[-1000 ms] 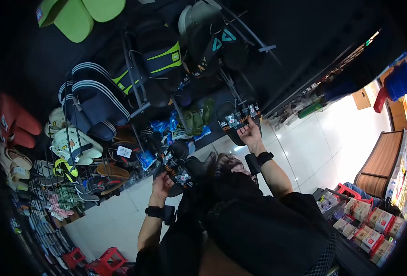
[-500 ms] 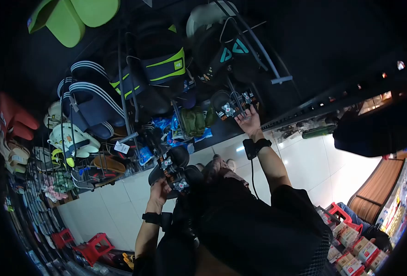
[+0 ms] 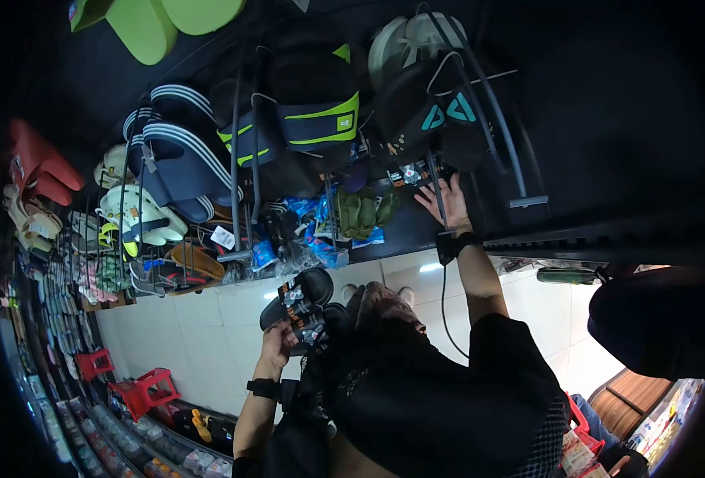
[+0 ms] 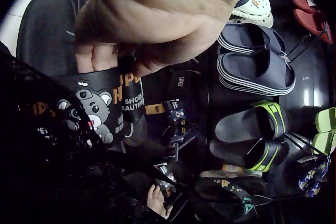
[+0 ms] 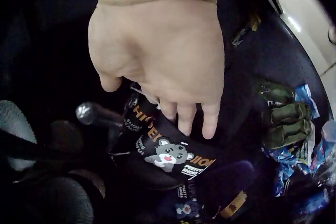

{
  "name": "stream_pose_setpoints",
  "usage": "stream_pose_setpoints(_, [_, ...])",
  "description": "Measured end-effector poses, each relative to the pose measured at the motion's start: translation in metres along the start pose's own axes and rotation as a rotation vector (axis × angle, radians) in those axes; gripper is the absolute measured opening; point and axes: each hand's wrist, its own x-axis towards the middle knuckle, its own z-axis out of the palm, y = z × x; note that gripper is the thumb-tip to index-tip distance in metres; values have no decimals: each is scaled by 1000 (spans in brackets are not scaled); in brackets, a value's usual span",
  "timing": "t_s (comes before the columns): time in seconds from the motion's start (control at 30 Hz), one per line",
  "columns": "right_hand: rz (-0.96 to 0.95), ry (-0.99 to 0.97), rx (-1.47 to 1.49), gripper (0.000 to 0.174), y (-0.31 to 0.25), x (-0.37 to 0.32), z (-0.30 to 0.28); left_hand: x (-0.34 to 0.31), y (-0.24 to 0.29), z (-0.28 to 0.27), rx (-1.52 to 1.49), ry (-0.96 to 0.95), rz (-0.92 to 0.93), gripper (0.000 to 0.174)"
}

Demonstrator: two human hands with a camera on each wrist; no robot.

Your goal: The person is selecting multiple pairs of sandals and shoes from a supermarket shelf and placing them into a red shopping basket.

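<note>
Black slippers (image 3: 315, 288) with bear prints and orange letters are gripped by my left hand (image 3: 276, 344) low at centre left. In the left wrist view my left hand (image 4: 163, 16) has its fingers tucked under the strap (image 4: 89, 106). Another black bear-print slipper (image 5: 170, 155) hangs by a metal hook (image 5: 94, 115) in the right wrist view. Over its strap lies my right hand (image 5: 160, 56), palm showing, fingers extended; whether the fingertips press on it cannot be told. In the head view my right hand (image 3: 450, 202) is spread beside the hook rod, below the hanging slippers.
Striped navy slides (image 3: 183, 159), black-and-lime slides (image 3: 320, 123) and white clogs (image 3: 141, 219) hang to the left on hooks. A long hook (image 3: 528, 201) juts out right of my right hand. Green slippers (image 3: 358, 211) and blue packets lie low on the rack. Red stools (image 3: 147, 393) stand lower left.
The head view has shifted, with the rack larger. My right hand has moved further in under the hanging slippers, its fingers spread wider. My left hand still holds the slippers.
</note>
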Motion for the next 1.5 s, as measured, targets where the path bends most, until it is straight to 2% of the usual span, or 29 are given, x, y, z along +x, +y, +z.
stream_pose_setpoints(0.1, [39, 167, -157, 50, -5, -5, -7, 1, 0, -2, -22, -56, -12, 6])
stream_pose_setpoints(0.2, [77, 199, -306, 51, -4, -28, 2, 3, 0, -1, 3, -4, -49, 4])
stream_pose_setpoints(0.27, [34, 157, -330, 54, -15, -42, 9, 15, 3, 7, 130, -44, -42, 10])
stream_pose_setpoints(0.37, [28, 202, -407, 53, -10, -64, 5, 29, -2, 11, 169, -128, -44, 9])
stream_pose_setpoints(0.47, [140, 364, -539, 55, 5, -85, -17, 21, 3, 41, 270, -152, -47, 7])
stream_pose_setpoints(0.53, [211, 331, -660, 55, 20, -105, -27, 28, -1, 56, 282, -163, -62, 9])
stream_pose_setpoints(0.6, [236, 361, -710, 51, 44, -121, -22, 47, -13, 46, 368, -251, -53, 23])
stream_pose_setpoints(0.67, [267, 392, -1020, 43, 58, -135, -6, 32, -14, 75, 452, -180, -9, 35])
stream_pose_setpoints(0.7, [223, 368, -1075, 35, 63, -139, 1, 48, -17, 76, 572, -272, -11, 41])
stream_pose_setpoints(0.73, [221, 372, -1071, 35, 71, -143, 11, 51, -22, 88, 619, -290, 68, 34])
stream_pose_setpoints(0.8, [59, 127, -1312, 31, 92, -151, 31, 43, -23, 103, 712, -437, 141, 27])
stream_pose_setpoints(0.83, [-59, 16, -1544, 29, 106, -152, 42, 45, -25, 107, 717, -438, 138, 27])
stream_pose_setpoints(0.9, [-45, -117, -1592, 28, 130, -158, 69, 47, -29, 116, 1188, -508, 413, 25])
stream_pose_setpoints(0.93, [-158, -167, -1789, 30, 136, -164, 88, 41, -29, 126, 1195, -520, 413, 25])
stream_pose_setpoints(1.0, [-353, -338, -1992, 36, 147, -166, 97, 19, -26, 149, 1477, -530, 568, 27])
stream_pose_setpoints(1.03, [-358, -329, -1993, 36, 152, -167, 96, 18, -28, 155, 1484, -638, 675, 26])
stream_pose_setpoints(1.07, [-326, -316, -2057, 39, 157, -168, 92, 19, -29, 159, 1488, -645, 677, 26])
stream_pose_setpoints(1.1, [-294, -301, -2119, 42, 159, -170, 89, 18, -30, 164, 1583, -615, 779, 26])
stream_pose_setpoints(1.13, [-297, -292, -2120, 42, 156, -172, 86, 16, -30, 168, 1675, -581, 883, 26])
stream_pose_setpoints(1.17, [-144, -267, -2031, 44, 149, -173, 82, 14, -31, 172, 1872, -590, 880, 21])
stream_pose_setpoints(1.2, [1, -246, -1935, 47, 143, -175, 78, 8, -32, 176, 1874, -595, 886, 21])
stream_pose_setpoints(1.23, [-13, -159, -1789, 52, 141, -176, 74, 2, -34, 178, 1925, -693, 1021, 19])
stream_pose_setpoints(1.27, [-19, -153, -1790, 52, 138, -179, 70, -2, -38, 180, 1969, -793, 1159, 16])
stream_pose_setpoints(1.33, [200, -36, -1884, 65, 128, -185, 78, -8, -44, 186, 2063, -791, 1260, 15])
stream_pose_setpoints(1.37, [417, 21, -1668, 78, 127, -188, 80, -11, -46, 190, 2100, -857, 1318, 15])
stream_pose_setpoints(1.4, [407, 27, -1670, 78, 125, -190, 79, -21, -44, 198, 2136, -923, 1377, 15])
stream_pose_setpoints(1.43, [406, 16, -1587, 81, 122, -193, 77, -29, -43, 207, 2241, -963, 1269, 17])
stream_pose_setpoints(1.47, [404, 5, -1504, 84, 121, -196, 74, -34, -42, 211, 2241, -968, 1284, 17])
stream_pose_setpoints(1.5, [408, 55, -1375, 82, 120, -200, 72, -39, -43, 214, 2341, -932, 1455, 19])
